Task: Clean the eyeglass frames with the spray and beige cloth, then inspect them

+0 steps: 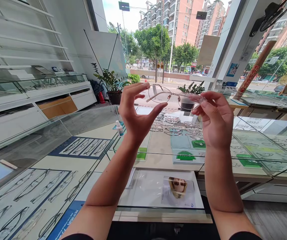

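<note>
A pair of thin metal-rimmed eyeglasses [174, 94] is held up in front of me, above the glass display counter. My left hand [137, 108] is at its left lens, index fingertip on the upper outer rim and thumb at the lower rim, with a wide gap between them. One temple arm crosses in front of that lens. At the other end, my right hand [215, 115] pinches the eyeglasses between thumb and fingers. Something clear shows by the right fingertips; I cannot make out what it is.
Several eyeglass frames [173, 130] lie in the glass counter below my hands. A small white spray bottle [119, 128] stands on the left. More frames lie in a tray [58, 173] at lower left. Beyond are potted plants [113, 86] and a large window.
</note>
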The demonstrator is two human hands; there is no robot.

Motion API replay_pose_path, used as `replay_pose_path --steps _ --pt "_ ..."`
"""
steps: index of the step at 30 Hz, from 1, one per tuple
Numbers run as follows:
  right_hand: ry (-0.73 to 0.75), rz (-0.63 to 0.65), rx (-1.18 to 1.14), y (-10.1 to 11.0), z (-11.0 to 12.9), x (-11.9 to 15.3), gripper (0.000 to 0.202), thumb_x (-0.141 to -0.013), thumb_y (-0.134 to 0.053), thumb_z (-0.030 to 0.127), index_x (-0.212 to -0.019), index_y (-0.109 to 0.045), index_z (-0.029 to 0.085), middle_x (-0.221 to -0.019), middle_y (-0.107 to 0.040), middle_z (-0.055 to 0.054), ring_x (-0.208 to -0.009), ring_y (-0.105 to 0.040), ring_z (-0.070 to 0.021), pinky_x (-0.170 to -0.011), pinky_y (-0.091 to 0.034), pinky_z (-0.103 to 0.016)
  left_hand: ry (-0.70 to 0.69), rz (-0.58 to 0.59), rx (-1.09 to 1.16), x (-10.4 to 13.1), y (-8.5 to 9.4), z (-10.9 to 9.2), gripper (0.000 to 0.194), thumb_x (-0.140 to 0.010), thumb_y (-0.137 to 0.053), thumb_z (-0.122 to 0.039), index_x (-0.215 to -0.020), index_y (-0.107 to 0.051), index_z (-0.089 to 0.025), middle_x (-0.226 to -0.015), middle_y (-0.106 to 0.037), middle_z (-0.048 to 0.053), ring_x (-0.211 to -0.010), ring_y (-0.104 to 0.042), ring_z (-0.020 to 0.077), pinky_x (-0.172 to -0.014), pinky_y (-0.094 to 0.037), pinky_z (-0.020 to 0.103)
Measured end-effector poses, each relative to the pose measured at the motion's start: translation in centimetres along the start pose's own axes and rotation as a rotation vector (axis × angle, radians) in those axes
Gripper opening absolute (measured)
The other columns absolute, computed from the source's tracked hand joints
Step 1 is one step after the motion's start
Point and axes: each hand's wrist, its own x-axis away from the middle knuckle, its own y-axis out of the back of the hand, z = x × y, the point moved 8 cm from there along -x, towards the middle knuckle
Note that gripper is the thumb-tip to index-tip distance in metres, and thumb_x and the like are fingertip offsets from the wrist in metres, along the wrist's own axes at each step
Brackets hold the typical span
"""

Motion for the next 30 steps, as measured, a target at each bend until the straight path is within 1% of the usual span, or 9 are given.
replay_pose_path --steps 7,10,12,14,17,19,22,26,30 --pt "-0.010 0.055 0.006 -0.3 -0.3 0.0 0.043 -0.103 -0.064 0.051 -0.142 -0.067 0.032 -0.131 -0.080 -0.010 -0.110 -0.079 -0.0304 -0.087 -0.062 -0.046 -0.044 0.024 0.001 -0.2 -0.1 -0.4 0.067 -0.095 -0.083 -0.062 -0.151 -0.056 -0.037 -0.141 -0.068 0.009 -0.134 -0.069 0.0316 -0.100 -0.065 0.046" --pt "0.031 0.057 -0.016 -0.2 0.1 -0.2 0.036 -0.103 -0.060 0.042 -0.136 -0.070 0.030 -0.136 -0.079 -0.010 -0.125 -0.075 -0.0318 -0.095 -0.062 -0.047 -0.037 0.045 0.019 -0.5 -0.1 -0.5 0.062 -0.097 -0.083 -0.060 -0.149 -0.058 -0.036 -0.140 -0.068 0.009 -0.130 -0.071 0.0292 -0.098 -0.066 0.043" --pt "0.072 0.020 0.032 0.2 0.5 -0.3 0.031 -0.102 -0.060 0.037 -0.130 -0.071 0.030 -0.138 -0.077 -0.008 -0.130 -0.073 -0.0295 -0.102 -0.061 -0.046 -0.035 0.090 0.043 -0.8 -0.2 -0.6 0.059 -0.096 -0.085 -0.056 -0.144 -0.061 -0.035 -0.138 -0.069 0.009 -0.127 -0.073 0.0283 -0.097 -0.066 0.042" --pt "0.085 0.017 0.147 0.4 0.8 -0.4 0.025 -0.101 -0.065 0.037 -0.124 -0.073 0.030 -0.137 -0.078 -0.006 -0.126 -0.073 -0.0274 -0.105 -0.059 -0.046 -0.037 0.188 0.048 -1.0 -0.6 -0.7 0.057 -0.093 -0.088 -0.054 -0.140 -0.064 -0.033 -0.134 -0.071 0.008 -0.125 -0.074 0.0280 -0.095 -0.066 0.040" --pt "0.051 0.138 0.284 -0.5 0.4 -0.4 0.018 -0.099 -0.071 0.040 -0.111 -0.079 0.029 -0.126 -0.083 -0.005 -0.119 -0.075 -0.0277 -0.106 -0.057 -0.049 -0.021 0.361 0.039 -1.0 -1.4 -1.0 0.057 -0.089 -0.092 -0.052 -0.135 -0.067 -0.029 -0.130 -0.075 0.008 -0.120 -0.076 0.0268 -0.091 -0.065 0.038" --pt "0.019 0.215 0.308 -1.3 -0.1 -0.4 0.014 -0.098 -0.073 0.038 -0.103 -0.081 0.028 -0.117 -0.085 -0.005 -0.117 -0.075 -0.0282 -0.106 -0.056 -0.050 0.007 0.447 0.037 -0.8 -1.9 -1.1 0.056 -0.088 -0.094 -0.051 -0.131 -0.068 -0.027 -0.128 -0.076 0.008 -0.116 -0.077 0.0255 -0.089 -0.065 0.036" --pt "-0.038 0.256 0.301 -1.9 -1.1 -0.4 0.013 -0.096 -0.074 0.036 -0.095 -0.082 0.026 -0.109 -0.086 -0.005 -0.110 -0.076 -0.0272 -0.105 -0.057 -0.049 0.069 0.555 0.031 -0.5 -2.4 -0.9 0.055 -0.085 -0.095 -0.051 -0.125 -0.069 -0.025 -0.124 -0.079 0.007 -0.111 -0.078 0.0251 -0.088 -0.065 0.036" --pt "-0.149 0.298 0.282 -2.2 -2.6 -0.5 0.016 -0.094 -0.076 0.038 -0.089 -0.082 0.024 -0.100 -0.086 -0.005 -0.099 -0.076 -0.0258 -0.101 -0.057 -0.048 0.194 0.657 0.077 0.2 -3.1 -0.3 0.053 -0.082 -0.096 -0.054 -0.118 -0.070 -0.024 -0.122 -0.080 0.008 -0.108 -0.080 0.0262 -0.086 -0.064 0.037" --pt "-0.234 0.419 0.215 -2.7 -3.8 -0.5 0.019 -0.094 -0.076 0.039 -0.084 -0.082 0.025 -0.096 -0.085 -0.004 -0.094 -0.076 -0.0243 -0.097 -0.058 -0.047 0.348 0.681 0.172 0.6 -3.5 0.8 0.056 -0.078 -0.098 -0.056 -0.114 -0.071 -0.023 -0.123 -0.080 0.010 -0.109 -0.080 0.0277 -0.082 -0.062 0.034"
